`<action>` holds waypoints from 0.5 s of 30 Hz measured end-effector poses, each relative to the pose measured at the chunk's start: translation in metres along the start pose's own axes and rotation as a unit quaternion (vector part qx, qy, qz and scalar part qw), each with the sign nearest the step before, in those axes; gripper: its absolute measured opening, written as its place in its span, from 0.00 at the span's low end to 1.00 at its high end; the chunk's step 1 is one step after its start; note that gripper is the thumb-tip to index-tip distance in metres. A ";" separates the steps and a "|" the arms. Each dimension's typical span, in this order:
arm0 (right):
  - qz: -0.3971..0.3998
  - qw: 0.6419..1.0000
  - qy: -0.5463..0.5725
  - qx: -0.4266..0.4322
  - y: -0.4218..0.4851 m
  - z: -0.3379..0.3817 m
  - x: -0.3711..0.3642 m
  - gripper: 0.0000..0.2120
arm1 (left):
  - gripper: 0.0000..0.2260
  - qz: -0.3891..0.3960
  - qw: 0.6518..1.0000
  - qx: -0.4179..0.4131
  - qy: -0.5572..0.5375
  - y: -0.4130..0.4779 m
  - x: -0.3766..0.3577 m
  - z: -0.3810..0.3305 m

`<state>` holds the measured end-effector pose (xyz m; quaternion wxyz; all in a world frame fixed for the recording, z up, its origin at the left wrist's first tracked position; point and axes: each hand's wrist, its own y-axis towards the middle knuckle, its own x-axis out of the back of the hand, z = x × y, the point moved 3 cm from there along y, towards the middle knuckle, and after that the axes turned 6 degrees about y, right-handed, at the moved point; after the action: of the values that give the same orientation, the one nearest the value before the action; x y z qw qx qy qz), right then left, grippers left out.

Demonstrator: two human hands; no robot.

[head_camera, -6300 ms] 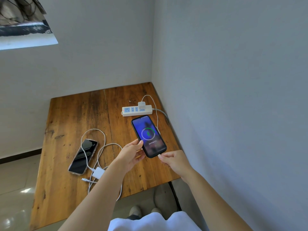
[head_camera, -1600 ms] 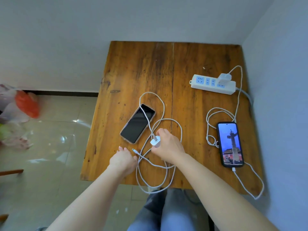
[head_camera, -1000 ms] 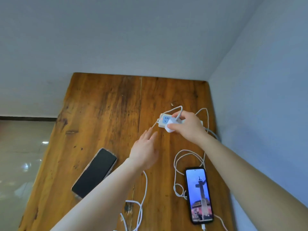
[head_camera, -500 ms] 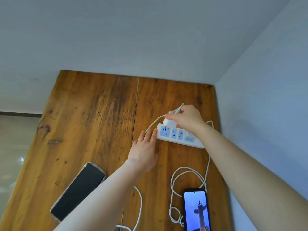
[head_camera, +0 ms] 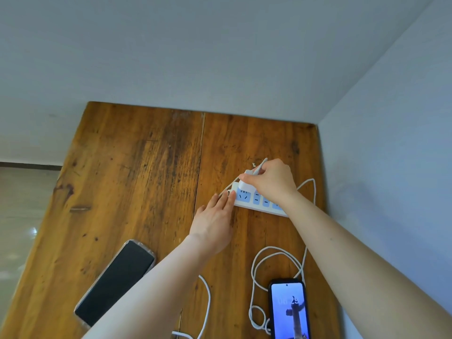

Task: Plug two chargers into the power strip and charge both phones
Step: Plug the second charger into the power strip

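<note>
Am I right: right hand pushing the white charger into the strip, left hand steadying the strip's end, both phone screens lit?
Not quite. In the head view only the right phone is lit; the left phone is dark. Right hand does hold the white charger at the power strip; left hand steadies its end.

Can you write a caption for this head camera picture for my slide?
Right hand holds a white charger at the power strip while left hand steadies its end.

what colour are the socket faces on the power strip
Light blue, on the white power strip; seen in the head view.
</note>
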<state>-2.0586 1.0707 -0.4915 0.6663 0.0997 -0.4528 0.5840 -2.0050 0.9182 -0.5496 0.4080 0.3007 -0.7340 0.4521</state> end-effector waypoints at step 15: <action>0.002 0.997 0.031 0.065 -0.014 -0.004 -0.002 0.13 | 0.33 0.013 1.000 -0.009 -0.020 0.000 0.006 -0.001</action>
<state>-2.0441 1.0676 -0.4892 0.6709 0.1235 -0.3927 0.6167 -2.0073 0.9191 -0.5440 0.3900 0.2962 -0.7496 0.4452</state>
